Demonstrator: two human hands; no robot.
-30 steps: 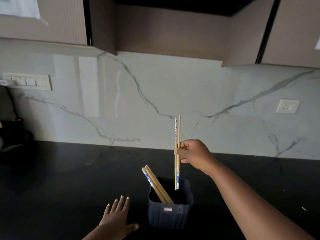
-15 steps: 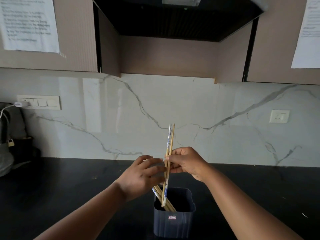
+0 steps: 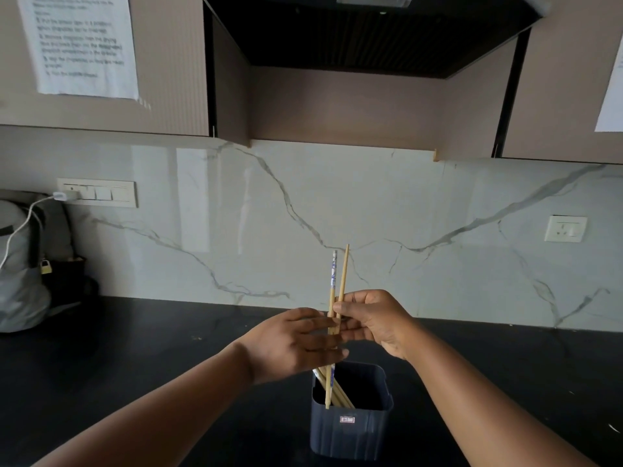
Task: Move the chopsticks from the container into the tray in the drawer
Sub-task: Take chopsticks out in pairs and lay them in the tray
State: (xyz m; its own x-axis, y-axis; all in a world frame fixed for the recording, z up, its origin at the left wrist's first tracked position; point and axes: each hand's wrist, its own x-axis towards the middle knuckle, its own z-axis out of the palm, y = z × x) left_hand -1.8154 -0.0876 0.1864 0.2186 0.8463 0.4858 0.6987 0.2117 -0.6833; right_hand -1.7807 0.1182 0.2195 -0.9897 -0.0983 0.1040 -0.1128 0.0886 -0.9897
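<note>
At lower centre the container (image 3: 350,423) stands on the counter (image 3: 135,348), both hands above it, a bag (image 3: 23,264) far left

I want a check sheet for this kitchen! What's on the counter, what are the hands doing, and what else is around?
Surface: black countertop, bare apart from the items listed below.
Job's things: dark container holds several chopsticks; a lifted pair stands upright above it. No drawer or tray in view.
Clutter: grey bag with a small padlock, far left.
Hands: right hand pinches the lifted pair; left hand fingers close around it too.
Cables: white charger cable runs from the switch panel to the bag.
Surroundings: marble backsplash, wall socket, cabinets with taped paper notes.
</note>
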